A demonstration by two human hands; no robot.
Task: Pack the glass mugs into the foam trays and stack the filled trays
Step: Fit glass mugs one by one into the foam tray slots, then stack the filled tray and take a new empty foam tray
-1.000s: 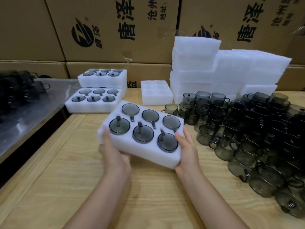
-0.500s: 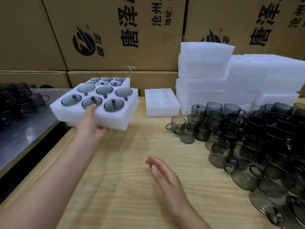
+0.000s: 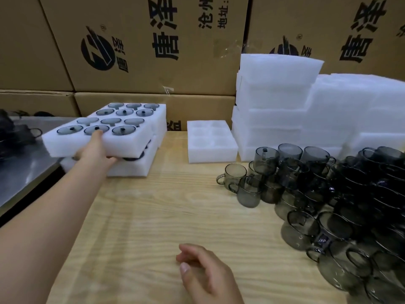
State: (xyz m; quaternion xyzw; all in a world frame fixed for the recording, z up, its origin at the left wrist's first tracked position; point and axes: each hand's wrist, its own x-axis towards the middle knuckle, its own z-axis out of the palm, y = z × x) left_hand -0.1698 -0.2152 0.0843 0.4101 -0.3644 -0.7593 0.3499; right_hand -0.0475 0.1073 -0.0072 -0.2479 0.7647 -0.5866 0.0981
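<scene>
Overhanging lower filled tray (image 3: 140, 170), far left on worktop (image 3: 164, 216): filled foam tray (image 3: 125, 143), tilted, long axis left-right. Left hand (image 3: 96, 150) grips its near edge; right hand (image 3: 208, 275) idle, fingers relaxed, well apart.

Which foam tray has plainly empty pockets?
The lone tray at the back middle: its pockets are empty, unlike the held tray and those beside it, full of mugs.
</scene>
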